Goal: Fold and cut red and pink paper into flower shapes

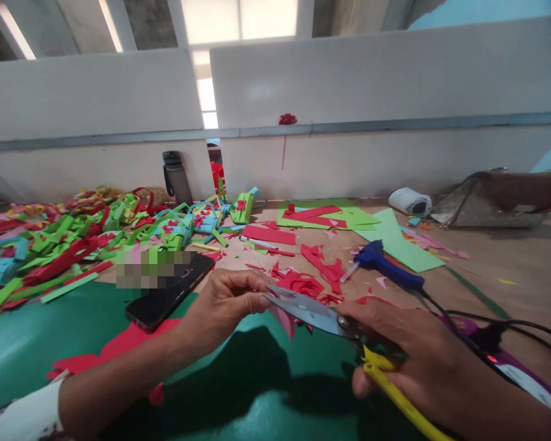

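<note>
My left hand is closed in a pinch on a small pink paper piece, most of it hidden behind the blades. My right hand grips a pair of scissors with yellow handles, its blades reaching left to the fingertips of my left hand. Just beyond the blades lies a heap of red paper cuttings. Below my left forearm, a red paper shape rests on the green surface.
A black phone lies left of my hands. Folded paper pieces pile up behind it, near a dark bottle. To the right are a blue glue gun, its cable, a power strip, green sheets and a handbag.
</note>
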A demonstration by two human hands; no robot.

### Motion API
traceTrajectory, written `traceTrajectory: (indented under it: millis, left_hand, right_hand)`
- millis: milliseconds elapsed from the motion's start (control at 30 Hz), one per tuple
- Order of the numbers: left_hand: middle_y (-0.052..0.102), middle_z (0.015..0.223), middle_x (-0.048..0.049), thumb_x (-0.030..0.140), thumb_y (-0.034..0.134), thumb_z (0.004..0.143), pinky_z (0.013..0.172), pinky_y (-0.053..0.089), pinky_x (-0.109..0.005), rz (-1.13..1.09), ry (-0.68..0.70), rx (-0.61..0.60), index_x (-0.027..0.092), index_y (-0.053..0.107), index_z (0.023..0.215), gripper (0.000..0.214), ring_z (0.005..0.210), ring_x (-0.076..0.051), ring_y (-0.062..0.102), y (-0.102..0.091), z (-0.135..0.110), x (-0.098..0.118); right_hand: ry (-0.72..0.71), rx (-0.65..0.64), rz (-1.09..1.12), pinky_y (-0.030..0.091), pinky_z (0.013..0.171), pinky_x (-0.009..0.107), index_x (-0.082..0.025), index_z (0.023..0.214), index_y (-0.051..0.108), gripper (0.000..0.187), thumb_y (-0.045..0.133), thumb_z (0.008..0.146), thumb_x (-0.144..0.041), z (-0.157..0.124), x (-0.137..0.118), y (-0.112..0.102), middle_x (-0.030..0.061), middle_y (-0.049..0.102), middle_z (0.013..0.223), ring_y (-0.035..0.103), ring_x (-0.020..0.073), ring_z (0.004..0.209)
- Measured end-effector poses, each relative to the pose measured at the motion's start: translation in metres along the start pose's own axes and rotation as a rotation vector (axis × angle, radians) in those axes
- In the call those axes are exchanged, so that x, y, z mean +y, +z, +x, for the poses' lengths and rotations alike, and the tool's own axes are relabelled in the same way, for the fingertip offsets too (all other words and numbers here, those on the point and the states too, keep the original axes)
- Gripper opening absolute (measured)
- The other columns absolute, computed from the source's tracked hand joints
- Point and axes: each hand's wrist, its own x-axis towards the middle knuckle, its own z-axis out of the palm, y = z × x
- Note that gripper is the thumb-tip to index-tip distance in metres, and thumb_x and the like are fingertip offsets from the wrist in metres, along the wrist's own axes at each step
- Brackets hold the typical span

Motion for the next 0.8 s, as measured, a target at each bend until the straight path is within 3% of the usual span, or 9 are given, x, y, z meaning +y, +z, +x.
traceTrajectory:
  millis: [133, 300, 667, 800]
  left_hand:
    - [0.066, 0.074, -0.0031, 0.020, 0.073, 0.070, 0.064, 0.043, -0.027, -0.039, 0.008, 0.013, 0.016, 0.072, 0.066, 0.005, 0.068, -0.015, 0.057, 0.003, 0.000, 0.000]
    - [0.065, 0.074, -0.0028, 0.023, 0.071, 0.073, 0.062, 0.043, -0.027, -0.039, 0.028, 0.002, 0.017, 0.070, 0.059, 0.015, 0.065, -0.015, 0.056, 0.006, -0.003, 0.000]
    - [0.066, 0.076, -0.0025, 0.021, 0.074, 0.070, 0.066, 0.044, -0.024, -0.077, 0.027, 0.055, 0.016, 0.073, 0.064, 0.008, 0.069, -0.014, 0.057, 0.007, -0.005, -0.006]
    - [0.067, 0.076, -0.0016, 0.018, 0.073, 0.071, 0.064, 0.043, -0.023, -0.070, 0.034, 0.063, 0.017, 0.072, 0.066, 0.006, 0.068, -0.013, 0.057, 0.008, -0.005, -0.006]
  right_hand:
    - [-0.020, -0.005, -0.036, 0.050, 0.066, 0.034, -0.024, 0.114, 0.051, 0.063, 0.077, 0.058, -0.011, -0.002, -0.002, -0.001, 0.0012, 0.069, 0.085, 0.065, 0.0233, 0.073]
    - [-0.042, -0.019, -0.094, 0.052, 0.061, 0.037, -0.021, 0.118, 0.048, 0.060, 0.074, 0.064, -0.018, -0.007, -0.001, 0.001, 0.0055, 0.068, 0.085, 0.066, 0.0265, 0.072]
    - [-0.069, -0.016, -0.278, 0.051, 0.053, 0.038, -0.016, 0.118, 0.047, 0.048, 0.065, 0.076, -0.033, -0.009, -0.004, 0.005, 0.0118, 0.070, 0.085, 0.068, 0.0304, 0.069]
    - [-0.066, -0.007, -0.291, 0.051, 0.057, 0.041, -0.016, 0.118, 0.048, 0.043, 0.060, 0.082, -0.035, -0.011, -0.003, 0.008, 0.0111, 0.070, 0.084, 0.068, 0.0301, 0.067]
